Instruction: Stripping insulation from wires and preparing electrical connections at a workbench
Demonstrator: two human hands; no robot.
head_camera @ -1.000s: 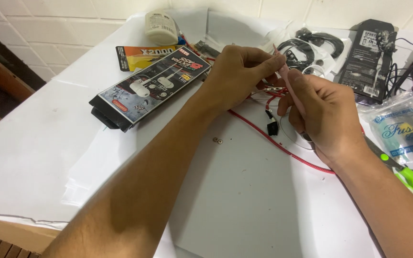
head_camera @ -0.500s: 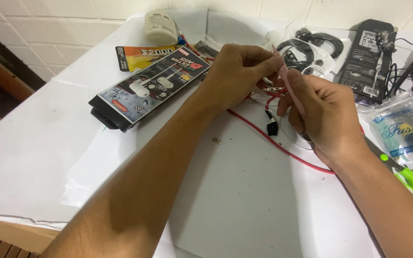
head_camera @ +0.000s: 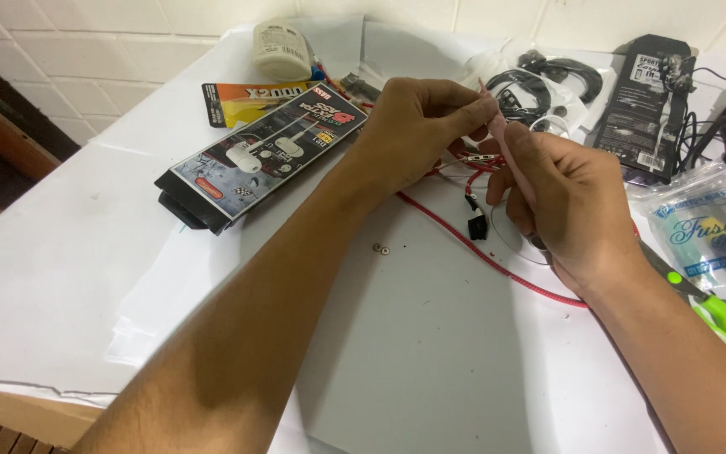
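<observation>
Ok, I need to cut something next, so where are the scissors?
In the head view, the green-handled scissors lie on the white table at the far right, beside the right hand and below a clear plastic packet.

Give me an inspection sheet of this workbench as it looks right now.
Surface: white table with a grey sheet on it.
Job's things: pink tool in right hand; left hand pinches by its tip; red cord beneath.
Clutter: black package, white bottle, green-handled scissors, clear bag, two small washers.
Fingers: both hands closed on the work.
Cables: black coils at the rear.
Surroundings: tiled wall.
</observation>
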